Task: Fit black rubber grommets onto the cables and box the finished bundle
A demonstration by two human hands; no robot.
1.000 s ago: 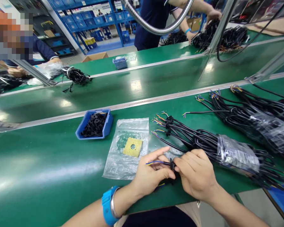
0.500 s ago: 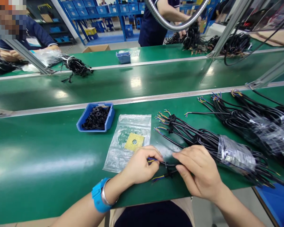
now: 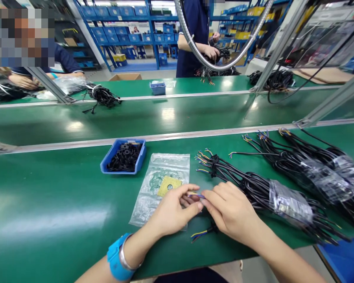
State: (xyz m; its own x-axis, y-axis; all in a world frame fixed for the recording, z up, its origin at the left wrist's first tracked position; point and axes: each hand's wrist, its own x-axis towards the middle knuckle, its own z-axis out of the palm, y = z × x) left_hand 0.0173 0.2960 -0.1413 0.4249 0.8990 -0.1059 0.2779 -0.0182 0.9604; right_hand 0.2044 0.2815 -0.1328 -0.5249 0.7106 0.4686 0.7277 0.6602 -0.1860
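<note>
My right hand [image 3: 231, 208] pinches a black cable close to its stripped end, and its fingers hide most of that cable. Blue and yellow wires [image 3: 195, 195] stick out leftward from the pinch into the curled fingers of my left hand [image 3: 175, 208], whose thumb and fingertips close around them. Below, a second cable end [image 3: 201, 234] with yellow and blue wires lies on the bench, partly under my right hand. Just behind my hands is a bundle of black cables [image 3: 253, 182], taped together, with black clip-like parts [image 3: 214, 165] near its wire ends.
A blue bin [image 3: 102, 168] of small black parts stands to the left. A clear zip bag [image 3: 144, 204] lies under a yellow square pad [image 3: 165, 184] with a hole. More taped cable bundles [image 3: 315, 169] lie right. Two people work across the green bench [image 3: 61, 212].
My right hand has moved left, up against my left hand, and now covers the cable section that showed between them. The view has tilted up slightly.
</note>
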